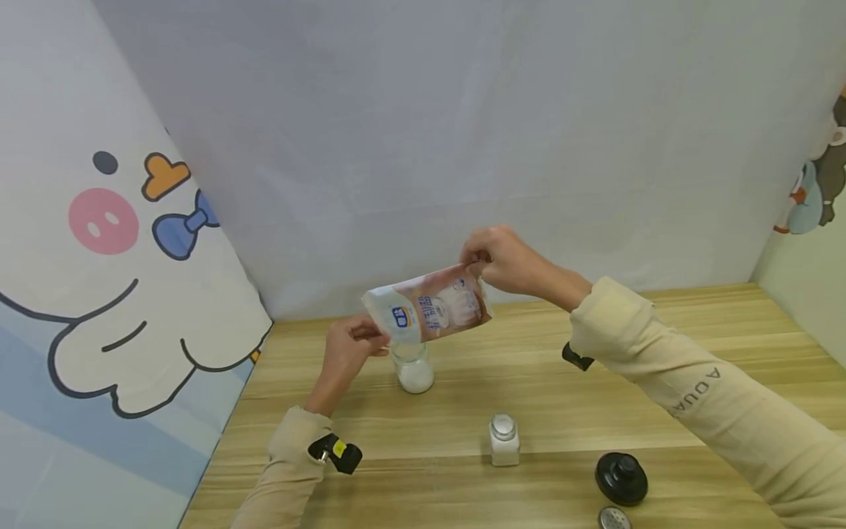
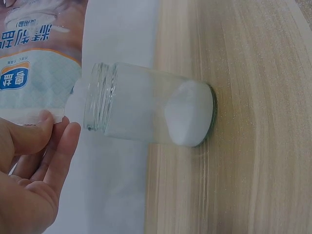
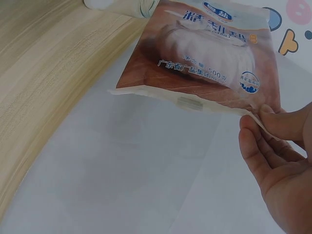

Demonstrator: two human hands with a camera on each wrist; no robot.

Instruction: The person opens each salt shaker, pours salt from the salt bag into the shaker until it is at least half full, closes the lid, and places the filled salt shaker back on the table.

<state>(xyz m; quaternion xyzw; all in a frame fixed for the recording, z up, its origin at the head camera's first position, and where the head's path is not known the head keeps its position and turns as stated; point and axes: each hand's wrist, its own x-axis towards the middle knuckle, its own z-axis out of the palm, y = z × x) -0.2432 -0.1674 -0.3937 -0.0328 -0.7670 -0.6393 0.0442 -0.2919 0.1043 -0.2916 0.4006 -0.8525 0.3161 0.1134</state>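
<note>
Head view, far left: a pale panel [image 1: 218, 316] printed with cartoon shapes fills that side of the frame. Toward lower left, a cream sleeve [image 1: 291, 463] bears a black device [image 1: 335, 453] with a yellow patch. The person's left hand [image 1: 345, 351], left of centre, pinches the lower-left end of a printed packet [image 1: 432, 305] between thumb and fingertips. The packet hangs aslant at mid-frame, its left end over the mouth of an upright glass jar [image 1: 413, 367], which stands on the wood-grained table [image 1: 410, 477]. The left wrist view shows white powder [image 2: 187, 114] heaped in the jar's base, and something white between the packet's edge and the jar's mouth; whether that is powder or packet lining is hard to tell.

Right of the jar and lower in the head view stands a small bottle [image 1: 504, 444] with white contents. Above it, right of centre, the right hand [image 1: 505, 257] pinches the packet's upper-right corner; the right wrist view shows thumb and fingertips meeting on its pale edge. At lower right, a round black lid [image 1: 621, 479] lies near a perforated cap [image 1: 615, 519], cut by the bottom edge. Coloured cartoon figures [image 1: 816, 176] mark the far right.
</note>
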